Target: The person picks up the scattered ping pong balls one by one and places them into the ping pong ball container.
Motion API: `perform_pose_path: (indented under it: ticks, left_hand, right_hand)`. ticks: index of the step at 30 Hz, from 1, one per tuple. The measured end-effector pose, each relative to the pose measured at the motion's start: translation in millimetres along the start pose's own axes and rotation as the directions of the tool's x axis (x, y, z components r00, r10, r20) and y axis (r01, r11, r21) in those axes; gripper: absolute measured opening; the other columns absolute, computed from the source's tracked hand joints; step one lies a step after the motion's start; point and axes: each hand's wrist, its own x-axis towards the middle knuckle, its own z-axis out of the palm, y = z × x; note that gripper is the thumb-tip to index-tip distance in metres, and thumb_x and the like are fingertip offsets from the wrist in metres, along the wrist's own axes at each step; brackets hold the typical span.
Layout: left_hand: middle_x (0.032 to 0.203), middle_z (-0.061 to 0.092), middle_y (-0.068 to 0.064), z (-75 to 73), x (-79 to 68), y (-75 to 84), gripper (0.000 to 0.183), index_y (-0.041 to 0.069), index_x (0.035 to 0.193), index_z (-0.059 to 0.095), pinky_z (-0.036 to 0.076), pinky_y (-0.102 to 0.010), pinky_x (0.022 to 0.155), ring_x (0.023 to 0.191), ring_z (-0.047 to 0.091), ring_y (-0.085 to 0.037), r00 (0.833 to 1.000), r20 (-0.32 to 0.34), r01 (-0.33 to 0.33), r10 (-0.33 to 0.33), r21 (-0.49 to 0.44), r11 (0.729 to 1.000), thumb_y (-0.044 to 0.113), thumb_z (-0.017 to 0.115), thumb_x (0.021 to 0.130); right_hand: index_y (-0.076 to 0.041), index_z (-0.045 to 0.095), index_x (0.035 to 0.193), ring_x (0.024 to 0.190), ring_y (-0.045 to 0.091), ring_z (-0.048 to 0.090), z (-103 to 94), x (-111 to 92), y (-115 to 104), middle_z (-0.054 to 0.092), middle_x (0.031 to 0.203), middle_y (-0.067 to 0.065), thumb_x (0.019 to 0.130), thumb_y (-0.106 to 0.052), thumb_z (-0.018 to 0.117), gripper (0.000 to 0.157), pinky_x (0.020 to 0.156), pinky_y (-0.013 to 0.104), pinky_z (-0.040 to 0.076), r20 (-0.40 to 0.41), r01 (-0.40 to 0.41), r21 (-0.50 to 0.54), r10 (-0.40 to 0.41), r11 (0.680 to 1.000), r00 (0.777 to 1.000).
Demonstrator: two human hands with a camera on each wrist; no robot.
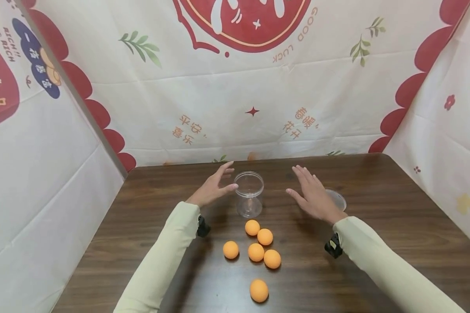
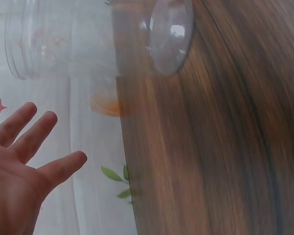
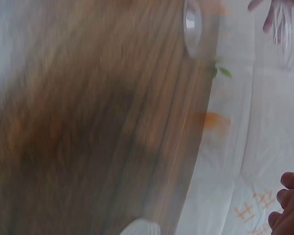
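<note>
A clear plastic jar [image 1: 249,200] stands upright and lidless on the wooden table. My left hand [image 1: 214,188] is just left of it, fingers spread; in the left wrist view the hand [image 2: 24,161] stays apart from the jar [image 2: 88,39]. On the jar's other side, farther off, my right hand [image 1: 313,198] hovers with its fingers extended, holding nothing. Partly behind that hand lies a clear round lid [image 1: 338,200]. Several orange balls lie in front of the jar, among them a near one [image 1: 259,290] and a left one [image 1: 230,250].
The dark wooden table [image 1: 121,243] ends at a white printed cloth [image 1: 156,117] that hangs behind it. Similar cloth walls [image 1: 35,174] rise at both sides. A black wrist camera [image 1: 334,246] sits on the right sleeve.
</note>
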Motion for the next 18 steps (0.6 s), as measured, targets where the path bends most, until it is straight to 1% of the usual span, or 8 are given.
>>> perform_pose_path:
  ticks: [3, 7, 9, 12, 15, 18]
  left_hand:
    - [0.151, 0.034, -0.013, 4.7, 3.6, 2.0, 0.073, 0.025, 0.152, 0.016, 0.033, -0.058, 0.107, 0.137, 0.037, -0.034, 1.0, -0.016, -0.016, 0.015, -0.038, 0.999, 0.029, 0.059, 0.094]
    - [0.151, 0.034, -0.017, 12.3, 8.1, 1.0, 0.071, 0.021, 0.153, 0.017, 0.035, -0.056, 0.107, 0.136, 0.038, -0.035, 0.998, -0.028, -0.05, 0.047, -0.094, 0.994, 0.021, 0.058, 0.095]
    - [0.149, 0.036, -0.017, 15.5, 8.4, -0.4, 0.07, 0.022, 0.152, 0.02, 0.037, -0.053, 0.107, 0.135, 0.04, -0.034, 0.998, -0.037, -0.06, 0.057, -0.108, 0.992, 0.021, 0.059, 0.094]
    - [0.148, 0.038, -0.017, 18.4, 5.6, -3.6, 0.07, 0.022, 0.151, 0.023, 0.038, -0.052, 0.106, 0.134, 0.042, -0.033, 0.997, -0.049, -0.06, 0.055, -0.12, 0.991, 0.022, 0.061, 0.092]
    - [0.147, 0.04, -0.015, 20.0, 1.5, -8.0, 0.07, 0.024, 0.15, 0.025, 0.039, -0.052, 0.106, 0.133, 0.043, -0.031, 0.997, -0.061, -0.052, 0.045, -0.122, 0.991, 0.026, 0.063, 0.091]
    - [0.147, 0.041, -0.013, 20.7, -1.7, -10.9, 0.071, 0.025, 0.15, 0.026, 0.04, -0.053, 0.104, 0.132, 0.044, -0.031, 0.997, -0.066, -0.05, 0.042, -0.124, 0.991, 0.031, 0.064, 0.09]
  right_hand:
    - [-0.001, 0.018, 0.15, 0.143, 0.043, 0.017, 1.9, -6, -7, 0.021, 0.155, 0.024, 0.099, -0.041, 0.047, 0.071, 0.113, 0.061, 0.016, -0.01, 0.02, 0.032, -0.02, 0.999, 1.0]
    - [-0.001, 0.021, 0.149, 0.141, 0.044, 0.021, 6.8, -16, -17, 0.025, 0.153, 0.024, 0.099, -0.036, 0.05, 0.068, 0.111, 0.061, 0.02, -0.016, 0.031, 0.061, -0.03, 0.998, 0.999]
    - [-0.002, 0.022, 0.149, 0.141, 0.043, 0.022, 10.6, -22, -23, 0.025, 0.153, 0.023, 0.099, -0.035, 0.05, 0.067, 0.111, 0.061, 0.021, -0.009, 0.033, 0.078, -0.032, 0.996, 0.999]
    - [-0.003, 0.022, 0.15, 0.141, 0.042, 0.023, 18.0, -29, -32, 0.026, 0.153, 0.022, 0.098, -0.035, 0.051, 0.067, 0.111, 0.061, 0.021, 0.001, 0.048, 0.103, -0.049, 0.994, 0.999]
    - [-0.003, 0.023, 0.15, 0.141, 0.041, 0.025, 24.5, -37, -42, 0.028, 0.153, 0.021, 0.098, -0.035, 0.052, 0.068, 0.111, 0.06, 0.023, 0.007, 0.079, 0.12, -0.08, 0.99, 0.997]
    - [-0.006, 0.022, 0.151, 0.141, 0.039, 0.027, 28.0, -44, -51, 0.028, 0.154, 0.019, 0.097, -0.036, 0.054, 0.069, 0.111, 0.058, 0.026, 0.021, 0.092, 0.137, -0.096, 0.986, 0.995]
